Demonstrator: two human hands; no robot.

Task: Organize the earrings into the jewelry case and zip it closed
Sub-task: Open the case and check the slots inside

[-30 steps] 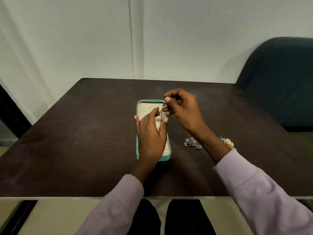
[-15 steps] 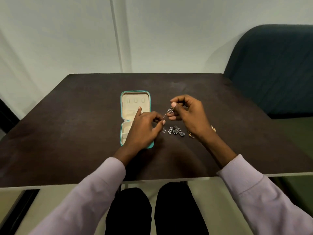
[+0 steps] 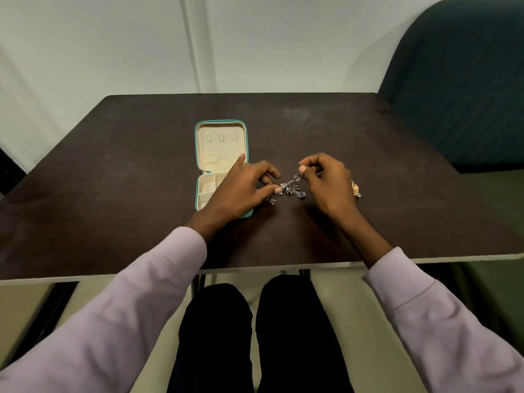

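Note:
A teal jewelry case (image 3: 248, 143) with a cream lining lies open flat on the dark table (image 3: 113, 180). My left hand (image 3: 241, 188) lies over its near half and pinches the lower end of a long silver earring (image 3: 289, 183). My right hand (image 3: 326, 182) pinches the earring's upper end, so it spans the gap between both hands. Under it a small pile of silver earrings (image 3: 296, 192) lies on the table, and one more silver earring (image 3: 271, 201) sits by my left thumb. A gold earring (image 3: 355, 189) shows behind my right hand.
A dark green upholstered chair (image 3: 465, 80) stands at the table's right far corner. A pale wall runs behind the table. The table's near edge (image 3: 255, 269) is right above my lap.
Both hands came away from over the case to its right side, carrying the long earring. The camera tilted down, so the case and pile sit farther from me in view.

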